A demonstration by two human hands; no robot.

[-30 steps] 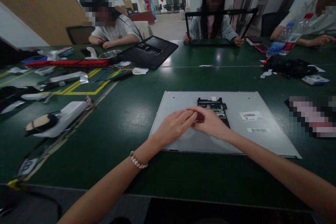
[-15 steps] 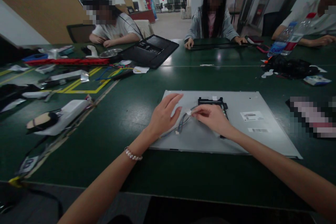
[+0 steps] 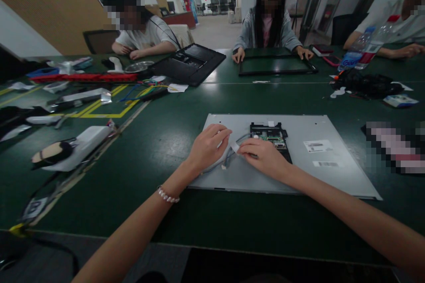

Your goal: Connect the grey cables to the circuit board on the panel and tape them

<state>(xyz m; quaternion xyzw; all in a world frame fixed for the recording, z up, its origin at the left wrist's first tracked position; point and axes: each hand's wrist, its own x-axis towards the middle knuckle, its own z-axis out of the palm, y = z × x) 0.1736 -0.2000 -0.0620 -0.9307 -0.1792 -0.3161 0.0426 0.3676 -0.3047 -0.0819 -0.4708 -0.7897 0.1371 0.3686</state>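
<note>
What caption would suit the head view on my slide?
Right hand pinches a white tag over the panel, beside the circuit board; left hand close by.

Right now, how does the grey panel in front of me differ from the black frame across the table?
The panel is silver-grey and solid; the frame is a thin black rim around an open middle. The panel carries a circuit board and white labels; the frame shows neither. Your left hand and right hand are over the panel; another person's hands are on the frame. Both are flat and roughly rectangular.
</note>
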